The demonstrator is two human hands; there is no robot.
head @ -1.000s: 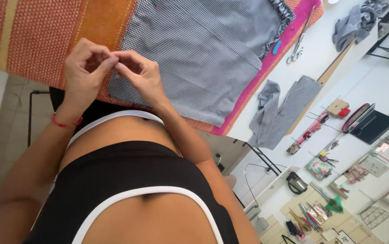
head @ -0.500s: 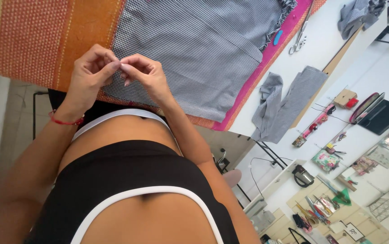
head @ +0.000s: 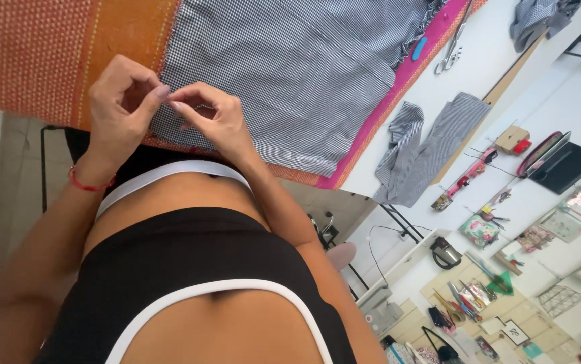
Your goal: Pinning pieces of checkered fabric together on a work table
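Left hand (head: 120,101) and right hand (head: 208,121), narrow grip pinching checked fabric (head: 290,74) edge

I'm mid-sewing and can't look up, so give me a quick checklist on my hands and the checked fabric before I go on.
1. Left hand pinched at the checked fabric edge: ok.
2. Right hand fingertips meeting the left: ok.
3. Needle or pin between the fingers: cannot tell, too small.
4. Fabric spread flat on the orange cloth: ok.
5. Scissors lying apart from both hands: ok.
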